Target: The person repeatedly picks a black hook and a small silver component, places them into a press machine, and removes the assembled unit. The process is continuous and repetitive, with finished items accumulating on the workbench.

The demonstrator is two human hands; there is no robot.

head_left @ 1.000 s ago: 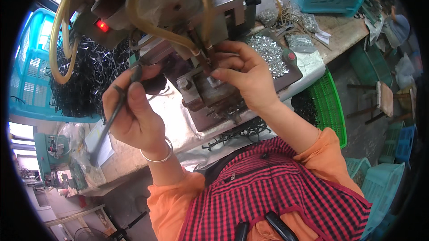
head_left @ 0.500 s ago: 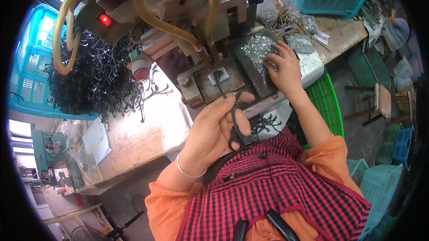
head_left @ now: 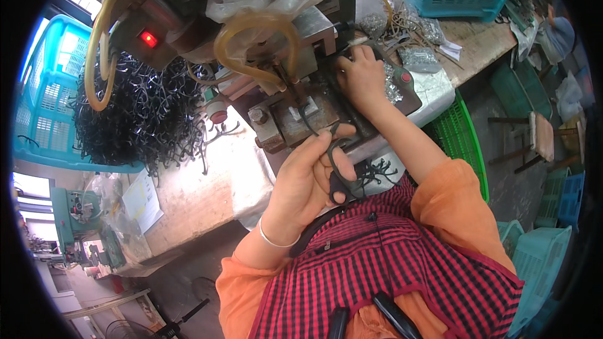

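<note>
My left hand (head_left: 306, 179) is closed around a dark, curved piece with a looped end (head_left: 334, 172). The piece's thin stem reaches forward onto the metal block (head_left: 317, 119) of a bench press, at a small bright plate (head_left: 304, 110). To the right of the press, my right hand (head_left: 365, 78) is turned down over the dark machine bed with its fingers curled inward. Whatever those fingers hold is hidden. A pile of small shiny metal parts (head_left: 392, 84) lies just right of that hand, partly covered by it.
At the left, a heap of black curved pieces (head_left: 135, 119) lies by a blue basket (head_left: 47, 144). A red button (head_left: 217, 111) projects beside the press. Yellowish tubes (head_left: 235, 65) hang over it. A green basket (head_left: 461, 144) stands below the bench's right edge.
My right hand has left the shiny parts and moved left and forward, closer to the press. My left hand keeps its hold on the dark looped piece. The view has shifted slightly.
</note>
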